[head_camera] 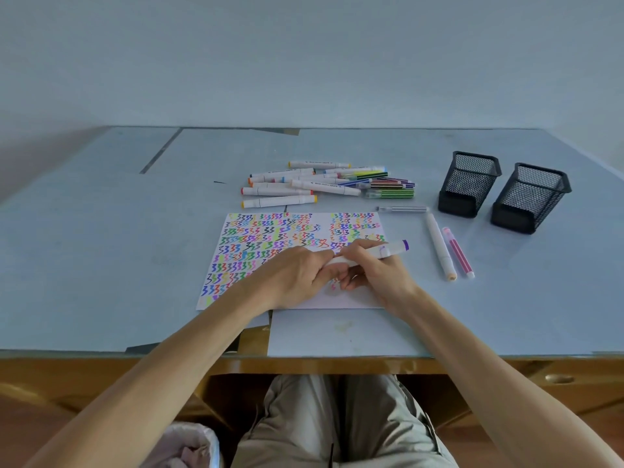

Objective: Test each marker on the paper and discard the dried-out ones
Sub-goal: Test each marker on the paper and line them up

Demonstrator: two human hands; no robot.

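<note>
- I note even, soft daylight; shadows faint beneath the mesh holders.
- Table edges bow from wide-angle distortion.
- Mild softness overall; no glare beyond the holders.

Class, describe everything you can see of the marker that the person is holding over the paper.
The purple-capped marker has a white, plastic-looking barrel with a purple cap at its far right end. It lies nearly level, tilted slightly up to the right, above the scribbled paper. The right hand grips its barrel; the left hand holds its near end, which the fingers hide.
</note>
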